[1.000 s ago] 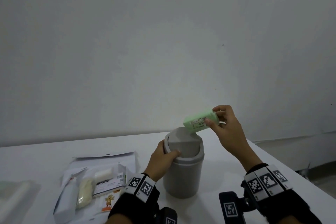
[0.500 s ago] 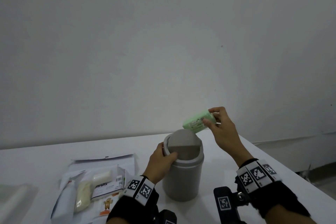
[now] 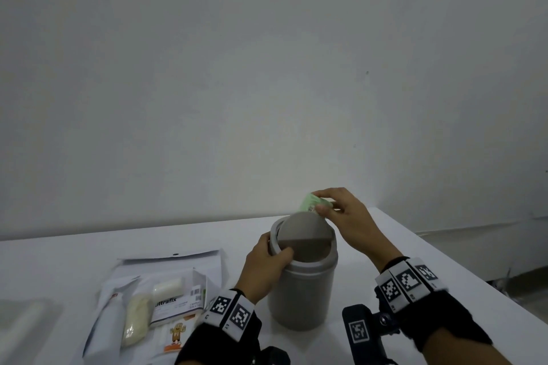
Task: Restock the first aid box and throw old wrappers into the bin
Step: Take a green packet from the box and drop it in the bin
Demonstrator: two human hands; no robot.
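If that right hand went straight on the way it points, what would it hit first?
Probably the grey swing lid, just below the green packet the right hand pinches; depth is unclear.

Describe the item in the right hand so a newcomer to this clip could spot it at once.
On the white table stands a grey swing-lid bin, its rim gripped by the left hand. Just behind the bin's tilted lid, the right hand pinches a small pale green packet. It is the only green thing here; the supplies lying at the left are mostly white or cream.
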